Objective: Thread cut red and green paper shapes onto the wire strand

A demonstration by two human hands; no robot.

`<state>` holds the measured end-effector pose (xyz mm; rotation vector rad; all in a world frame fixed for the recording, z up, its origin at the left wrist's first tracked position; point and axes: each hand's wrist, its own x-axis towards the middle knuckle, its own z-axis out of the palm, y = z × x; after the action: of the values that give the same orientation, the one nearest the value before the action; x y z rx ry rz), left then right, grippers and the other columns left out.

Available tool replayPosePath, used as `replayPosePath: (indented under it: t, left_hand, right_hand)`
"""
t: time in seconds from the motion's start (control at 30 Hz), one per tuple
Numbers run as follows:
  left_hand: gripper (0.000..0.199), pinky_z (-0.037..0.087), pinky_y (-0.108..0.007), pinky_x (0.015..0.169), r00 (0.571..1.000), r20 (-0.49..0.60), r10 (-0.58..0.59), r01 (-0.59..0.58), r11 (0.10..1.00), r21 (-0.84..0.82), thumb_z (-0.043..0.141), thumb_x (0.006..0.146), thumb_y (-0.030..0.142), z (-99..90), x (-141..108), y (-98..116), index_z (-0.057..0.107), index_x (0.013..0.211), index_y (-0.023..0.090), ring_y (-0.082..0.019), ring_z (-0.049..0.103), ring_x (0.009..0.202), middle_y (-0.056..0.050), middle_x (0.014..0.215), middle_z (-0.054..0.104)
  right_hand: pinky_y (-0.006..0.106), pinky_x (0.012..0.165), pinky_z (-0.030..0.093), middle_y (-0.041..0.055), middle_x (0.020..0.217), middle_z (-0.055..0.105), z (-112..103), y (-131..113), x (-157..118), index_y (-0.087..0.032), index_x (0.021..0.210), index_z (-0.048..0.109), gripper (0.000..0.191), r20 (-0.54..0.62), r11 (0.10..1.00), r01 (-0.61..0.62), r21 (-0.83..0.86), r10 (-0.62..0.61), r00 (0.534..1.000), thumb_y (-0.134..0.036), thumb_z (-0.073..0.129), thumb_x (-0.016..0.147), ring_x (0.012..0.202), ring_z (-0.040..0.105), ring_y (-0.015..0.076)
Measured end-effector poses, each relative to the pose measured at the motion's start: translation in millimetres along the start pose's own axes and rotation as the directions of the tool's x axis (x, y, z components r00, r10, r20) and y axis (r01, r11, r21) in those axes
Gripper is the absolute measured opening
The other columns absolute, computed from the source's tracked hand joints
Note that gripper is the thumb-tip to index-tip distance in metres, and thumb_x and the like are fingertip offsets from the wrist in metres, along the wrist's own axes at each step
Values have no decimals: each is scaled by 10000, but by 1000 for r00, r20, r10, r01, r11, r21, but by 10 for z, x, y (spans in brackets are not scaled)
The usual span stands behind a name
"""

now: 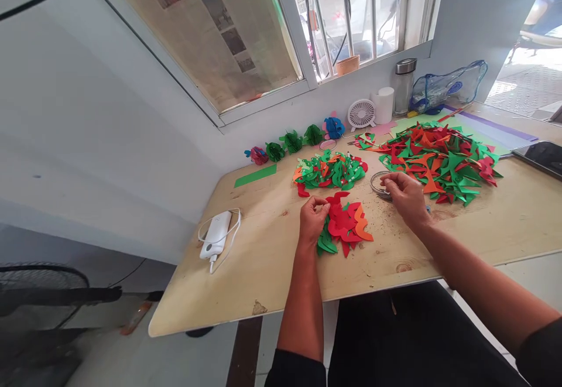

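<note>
My left hand (pixel 313 221) is closed in a pinch at the edge of a red paper cutout (pixel 342 218). Beneath and around it lies a small pile of cut paper, with green pieces (pixel 325 243) and an orange wavy piece (pixel 361 223). My right hand (pixel 404 197) has its thumb and fingers pressed together over a greyish ring (pixel 376 185), perhaps a roll of clear tape. Whatever its fingertips hold is too small to make out. Just beyond the hands sits a second pile of green, orange and red cutouts (pixel 330 170).
A big heap of paper scraps (pixel 432 158) covers the right of the table. Folded paper ornaments (pixel 291 141) line the wall beside a small white fan (pixel 362 114). A power bank with a cable (pixel 216 235) lies left; a dark phone (pixel 540 158) lies at far right.
</note>
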<state>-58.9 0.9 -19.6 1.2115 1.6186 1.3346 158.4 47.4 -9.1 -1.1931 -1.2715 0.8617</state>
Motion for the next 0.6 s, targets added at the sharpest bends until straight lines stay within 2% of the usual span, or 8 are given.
replayPosePath:
  t: [0.07,0.17,0.3,0.4,0.5,0.6]
  left_hand:
    - [172,445,-214,556,1000,4,6,-6,997,-71,670,665,316,-6,-9,27,580,702,174,-116,588,607,2,678,621]
    - [234,485,-245,605,999,50,21,-11,983,-182,696,653,360,7,-34,73,572,719,172,-143,631,659,-11,687,640]
    - [234,499,-255,633,989,139,57,-12,953,-301,724,646,334,47,-57,108,572,715,169,-142,639,653,-9,665,643]
    - [217,487,-235,606,980,188,61,-5,958,-288,719,656,325,81,-61,114,580,707,167,-125,618,623,0,639,628]
    - [220,479,-225,589,978,202,57,2,960,-280,719,656,334,115,-69,122,590,709,165,-123,611,621,-3,648,630]
    - [233,485,-227,588,982,178,56,2,951,-308,718,659,331,143,-81,140,618,791,167,-133,629,640,-12,681,651]
  right_hand:
    - [295,585,421,37,741,641,10,20,-19,-194,790,642,167,50,989,108,-105,-103,993,-327,543,772,617,532,151]
    - [308,610,431,54,801,653,28,28,-56,-205,859,649,176,154,928,287,-238,-256,954,-324,532,803,664,546,170]
    - [314,670,447,68,841,661,50,20,-111,-216,945,652,216,303,854,448,-265,-367,879,-341,504,849,786,591,197]
    - [301,635,429,47,751,652,72,40,-135,-226,932,668,218,388,832,482,-275,-363,847,-364,524,843,703,577,180]
    - [285,592,403,19,650,629,99,73,-141,-233,811,681,184,454,838,479,-262,-331,827,-357,545,825,591,531,151]
    - [277,572,389,8,617,626,116,87,-142,-233,742,675,185,451,861,445,-244,-305,838,-351,551,812,565,518,143]
